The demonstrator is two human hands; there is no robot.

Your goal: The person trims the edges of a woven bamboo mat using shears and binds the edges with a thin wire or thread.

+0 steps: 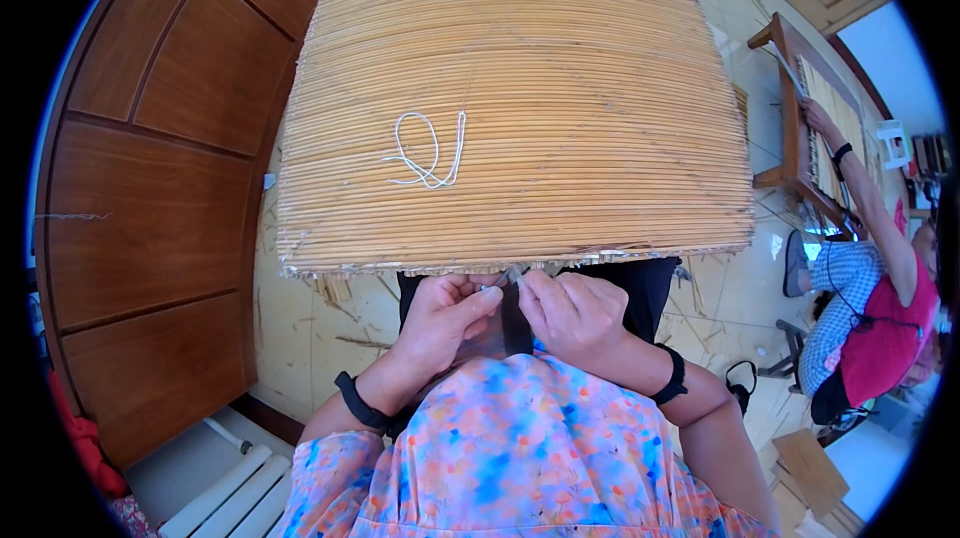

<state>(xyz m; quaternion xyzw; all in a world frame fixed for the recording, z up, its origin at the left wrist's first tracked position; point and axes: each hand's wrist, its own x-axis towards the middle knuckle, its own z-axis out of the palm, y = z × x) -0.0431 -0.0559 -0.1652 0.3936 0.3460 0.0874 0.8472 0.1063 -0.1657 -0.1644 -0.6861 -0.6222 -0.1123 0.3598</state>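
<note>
A thick panel of tightly laid yellow stalks [560, 88], perhaps straw or reed, stands before me with its rows running left to right. My left hand [445, 316] and my right hand [572, 313] meet at its near edge, close to my body. Both sets of fingers are pinched together. Something small and pale shows at the left fingertips, and what each pinch holds is too small to name. On the panel's top, left of the middle, lies a looped length of white string [459, 148], apart from both hands.
Brown wooden cabinet doors [150, 218] rise along the left. A white slatted radiator [222, 498] stands at the lower left. On the right, another person in a pink top [885, 338] works at a wooden frame [790, 113]. Loose stalks litter the tiled floor [705, 313].
</note>
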